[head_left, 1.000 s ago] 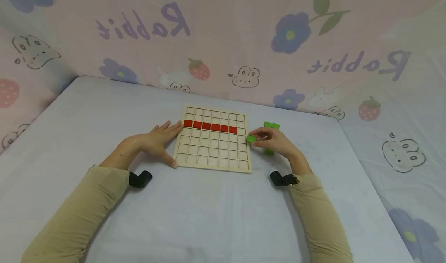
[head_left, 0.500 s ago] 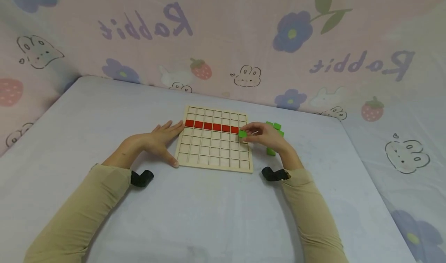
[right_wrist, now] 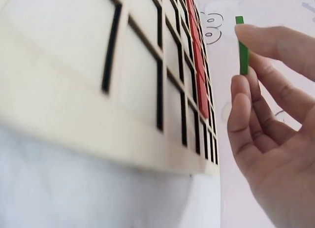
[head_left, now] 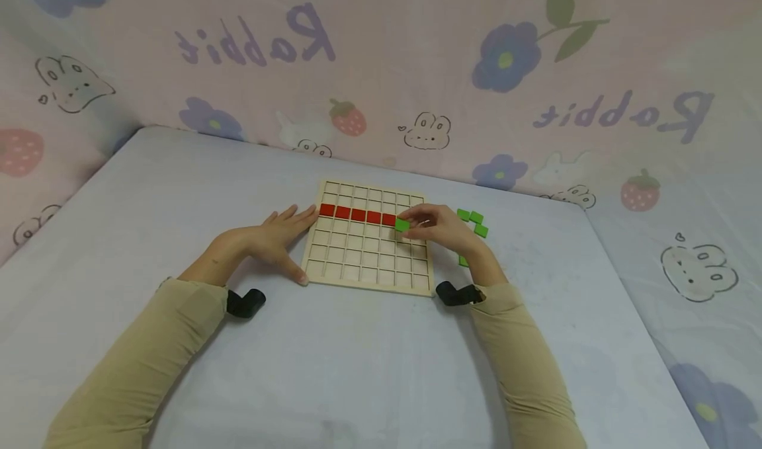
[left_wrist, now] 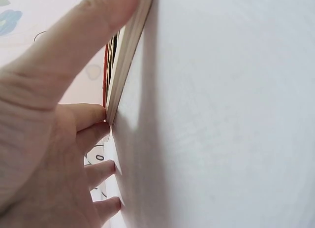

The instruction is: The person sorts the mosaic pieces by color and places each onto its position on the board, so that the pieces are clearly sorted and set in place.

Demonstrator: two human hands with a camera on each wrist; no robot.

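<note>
A wooden grid board (head_left: 369, 287) lies on the table, with a row of red square tiles (head_left: 358, 215) set in its upper part. My left hand (head_left: 270, 243) has its fingers spread along the board's left side, the thumb at the near left corner. Over the board's right part, my right hand (head_left: 443, 227) pinches a green square tile (head_left: 402, 225) between thumb and fingers. The right wrist view shows this green tile (right_wrist: 243, 50) edge-on, held above the board. In the head view, the tile and hand cover the right end of the red row.
Several loose green tiles (head_left: 476, 217) lie on the white table right of the board, one partly hidden by the right wrist. A printed fabric backdrop (head_left: 381, 72) rises behind the table. Each wrist wears a black camera mount (head_left: 247, 303).
My right hand has carried the green tile leftward from the board's right edge to above the board, near the red row's right end. The left hand stays at the board's left side.
</note>
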